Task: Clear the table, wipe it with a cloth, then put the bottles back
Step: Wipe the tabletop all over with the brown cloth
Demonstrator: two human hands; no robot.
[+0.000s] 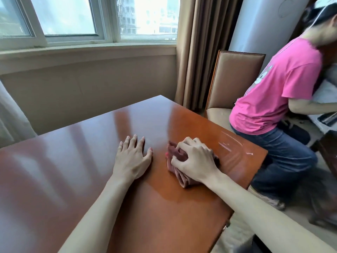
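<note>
Your glossy reddish-brown wooden desk (91,161) lies with one corner pointing toward the window wall. A wet sheen and curved streaks show near its right edge. The crumpled dusty-pink cloth (177,173) lies bunched flat on the desk's right half, near that edge, with one folded end trailing toward you. You see 0 bottles on the desk.

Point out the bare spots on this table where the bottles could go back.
Widest bare stretch: the table to the left of the flat left hand, out to its left edge. Also bare: the far corner toward the window wall. Crowded: the right side, where the right hand grips the cloth near the table's right edge.
</note>
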